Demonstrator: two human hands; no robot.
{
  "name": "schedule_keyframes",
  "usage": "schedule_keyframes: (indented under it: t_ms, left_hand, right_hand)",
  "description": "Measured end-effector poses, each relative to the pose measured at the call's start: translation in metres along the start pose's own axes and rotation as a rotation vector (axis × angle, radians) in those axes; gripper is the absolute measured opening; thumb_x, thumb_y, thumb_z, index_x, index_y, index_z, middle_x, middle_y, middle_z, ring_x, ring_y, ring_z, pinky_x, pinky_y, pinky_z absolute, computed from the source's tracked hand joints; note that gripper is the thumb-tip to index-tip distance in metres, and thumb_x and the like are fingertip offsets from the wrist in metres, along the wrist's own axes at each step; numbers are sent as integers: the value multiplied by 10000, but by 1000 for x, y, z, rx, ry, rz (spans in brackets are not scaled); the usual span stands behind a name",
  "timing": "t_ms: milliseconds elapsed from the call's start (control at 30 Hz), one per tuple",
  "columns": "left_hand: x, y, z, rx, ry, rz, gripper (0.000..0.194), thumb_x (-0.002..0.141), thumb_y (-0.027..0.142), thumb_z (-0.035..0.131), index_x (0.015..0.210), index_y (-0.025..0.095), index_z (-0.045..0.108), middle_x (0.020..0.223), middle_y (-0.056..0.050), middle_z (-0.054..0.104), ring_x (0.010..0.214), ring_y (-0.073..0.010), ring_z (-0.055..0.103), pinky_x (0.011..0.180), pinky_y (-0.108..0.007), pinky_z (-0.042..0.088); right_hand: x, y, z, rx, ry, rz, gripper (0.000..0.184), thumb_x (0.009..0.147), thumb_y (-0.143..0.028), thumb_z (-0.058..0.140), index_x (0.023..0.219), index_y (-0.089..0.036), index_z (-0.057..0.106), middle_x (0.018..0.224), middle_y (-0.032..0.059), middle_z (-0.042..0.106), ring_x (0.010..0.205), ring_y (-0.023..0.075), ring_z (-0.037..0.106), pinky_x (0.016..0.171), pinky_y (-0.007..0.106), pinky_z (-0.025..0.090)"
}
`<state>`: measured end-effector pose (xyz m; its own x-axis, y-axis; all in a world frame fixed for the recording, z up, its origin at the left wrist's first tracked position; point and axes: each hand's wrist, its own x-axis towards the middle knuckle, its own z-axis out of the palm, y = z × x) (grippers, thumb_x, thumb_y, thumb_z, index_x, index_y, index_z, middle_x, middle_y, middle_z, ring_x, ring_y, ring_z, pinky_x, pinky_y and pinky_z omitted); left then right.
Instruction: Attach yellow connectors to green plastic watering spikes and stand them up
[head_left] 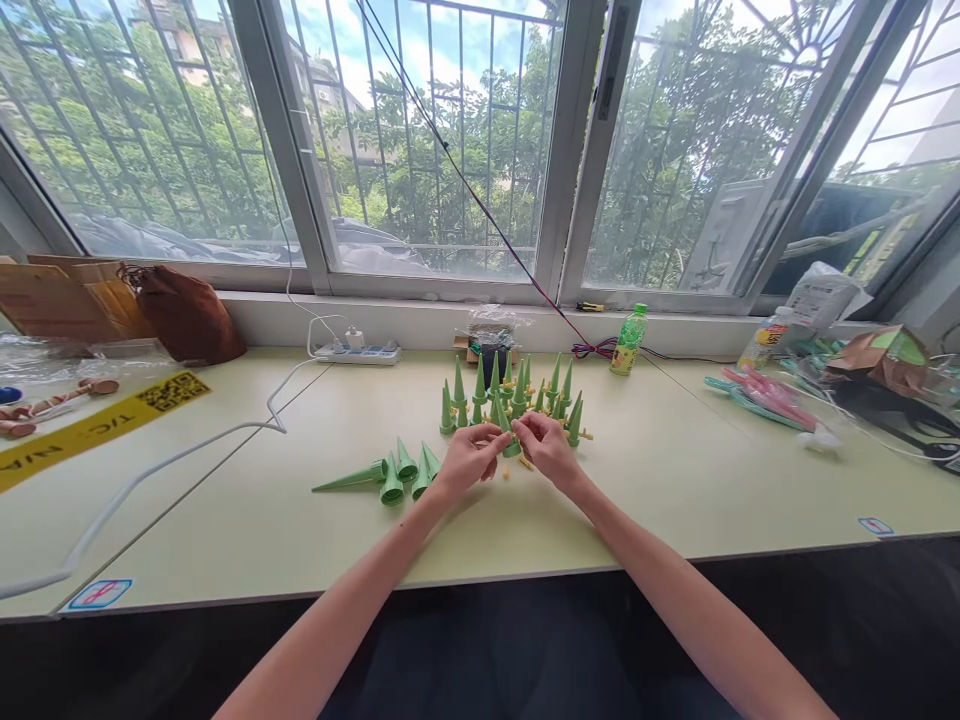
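Held near the table's middle is a green plastic watering spike (504,414), its tip pointing up. My left hand (474,456) is closed around its side. The fingers of my right hand (549,448) pinch at the spike's other side, where a small bit of yellow valve (515,438) shows; the fingers partly hide it. Just behind my hands stand several green spikes (458,384) with yellow valves in them, tips up. Left of my left hand is a loose group of green spikes (391,482), one lying flat. Small yellow valves (526,464) lie beneath my hands.
A green-capped bottle (629,340) stands at the back right, beside dark cables. A power strip (360,354) with a white cable lies at the back left. Pink and teal items (772,398) lie right. A brown pouch (187,315) and cardboard box (67,300) stand left.
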<state>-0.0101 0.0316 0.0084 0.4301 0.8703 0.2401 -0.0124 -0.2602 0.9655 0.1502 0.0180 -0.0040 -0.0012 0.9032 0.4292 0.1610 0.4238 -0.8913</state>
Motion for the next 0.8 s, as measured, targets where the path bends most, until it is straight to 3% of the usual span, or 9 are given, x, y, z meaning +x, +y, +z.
schedule_keyframes:
  t_ms: [133,267,367,633,800]
  left_hand:
    - [1,1,-2,-212,-91,-149,415,720,521,721,714,145,544,467,58,425,388,-50,398,375,-184,287]
    - [3,-3,-1,-360,-94,-225,420,689,494,757,725,158,507,487,80,388,392,-41,391,376,-173,260]
    - [3,-5,1,-312,-75,-138,396,720,482,738,742,168,497,498,84,394,390,-44,392,375,-179,277]
    - [-1,-4,4,84,27,98,321,819,465,624,750,176,503,587,47,490,396,-51,406,395,-205,304]
    - [0,-14,3,469,96,432,170,909,324,527,844,172,565,780,1,500,525,-58,410,509,-206,361]
  right_hand:
    - [-2,-6,0,-54,-24,-40,368,865,-528,539,694,-210,468,555,-50,372,455,92,323,418,234,267]
    - [-2,-8,1,-62,-26,-48,357,876,-517,527,704,-210,466,572,-48,360,471,94,312,429,235,261]
    - [-1,-7,1,-59,-19,-70,342,885,-494,524,708,-206,474,588,-45,360,486,93,300,440,235,251]
    - [-1,-6,0,-106,-14,-81,350,885,-481,524,685,-202,454,587,-46,370,489,92,296,450,239,232]
    - [0,-4,-1,-53,-28,7,335,873,-472,525,679,-212,441,515,-60,366,441,95,333,428,235,264]
